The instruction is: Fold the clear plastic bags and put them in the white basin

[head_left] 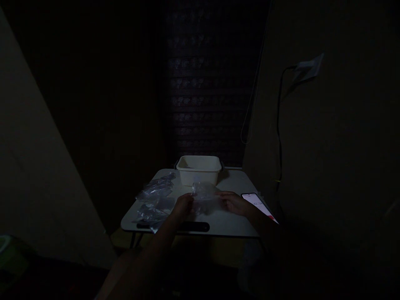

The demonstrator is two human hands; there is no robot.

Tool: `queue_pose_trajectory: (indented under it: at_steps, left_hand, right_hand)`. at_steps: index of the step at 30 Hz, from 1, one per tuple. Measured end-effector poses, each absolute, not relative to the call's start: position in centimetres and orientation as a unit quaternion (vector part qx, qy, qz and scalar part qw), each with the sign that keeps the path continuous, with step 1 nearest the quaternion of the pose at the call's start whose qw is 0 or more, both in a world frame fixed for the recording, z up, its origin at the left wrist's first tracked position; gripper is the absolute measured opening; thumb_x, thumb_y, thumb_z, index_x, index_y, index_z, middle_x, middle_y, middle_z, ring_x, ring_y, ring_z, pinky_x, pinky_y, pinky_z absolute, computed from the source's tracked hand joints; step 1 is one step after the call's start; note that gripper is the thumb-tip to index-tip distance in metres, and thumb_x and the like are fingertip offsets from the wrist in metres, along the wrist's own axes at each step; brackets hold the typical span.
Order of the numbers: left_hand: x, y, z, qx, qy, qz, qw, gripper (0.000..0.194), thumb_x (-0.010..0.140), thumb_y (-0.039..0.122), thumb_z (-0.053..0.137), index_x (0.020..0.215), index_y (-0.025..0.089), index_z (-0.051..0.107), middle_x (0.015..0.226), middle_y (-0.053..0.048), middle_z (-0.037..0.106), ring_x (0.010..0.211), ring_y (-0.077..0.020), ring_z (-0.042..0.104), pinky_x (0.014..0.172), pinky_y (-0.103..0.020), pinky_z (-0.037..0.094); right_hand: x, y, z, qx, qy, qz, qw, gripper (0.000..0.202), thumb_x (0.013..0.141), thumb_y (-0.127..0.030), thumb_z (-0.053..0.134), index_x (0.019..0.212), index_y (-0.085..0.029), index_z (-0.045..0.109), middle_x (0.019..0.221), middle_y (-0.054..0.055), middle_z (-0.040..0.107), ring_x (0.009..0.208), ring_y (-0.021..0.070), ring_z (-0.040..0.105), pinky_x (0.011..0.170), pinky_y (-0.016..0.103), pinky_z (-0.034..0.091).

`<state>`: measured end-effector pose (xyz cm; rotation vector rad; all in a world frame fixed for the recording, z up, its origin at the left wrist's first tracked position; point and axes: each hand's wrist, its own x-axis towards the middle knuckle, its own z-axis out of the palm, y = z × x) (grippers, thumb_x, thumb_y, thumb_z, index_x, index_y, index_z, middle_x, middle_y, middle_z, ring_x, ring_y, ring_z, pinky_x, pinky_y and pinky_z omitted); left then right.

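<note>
Between my two hands a clear plastic bag is held just above the small table. My left hand is closed on the bag's left edge. On the opposite edge, my right hand pinches it with bent fingers. Several more clear plastic bags lie crumpled in a loose pile on the left of the table, near my left forearm. Behind the held bag stands a white plastic tub. The room is dark, so fine detail is hard to see.
A lit phone lies at the table's right edge beside my right wrist. The table has a dark slot along its front edge. A black cord hangs from a wall outlet on the right. Dark blinds rise behind the tub.
</note>
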<state>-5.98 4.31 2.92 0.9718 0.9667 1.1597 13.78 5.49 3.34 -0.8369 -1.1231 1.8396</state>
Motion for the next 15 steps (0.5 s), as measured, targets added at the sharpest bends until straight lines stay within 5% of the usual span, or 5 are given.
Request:
queue_pose_trajectory:
  at_steps: [15]
  left_hand:
    - [-5.79, 3.94, 2.61, 0.377, 0.486, 0.466, 0.636, 0.009, 0.051, 0.008, 0.041, 0.054, 0.012, 0.049, 0.040, 0.002, 0.046, 0.040, -0.0080, 0.044, 0.042, -0.019, 0.034]
  right_hand:
    - [14.43, 6.00, 2.54, -0.372, -0.485, 0.676, 0.411, 0.011, 0.052, -0.008, 0.050, 0.061, -0.013, 0.054, 0.053, -0.001, 0.053, 0.051, 0.0082, 0.049, 0.052, 0.022, 0.036]
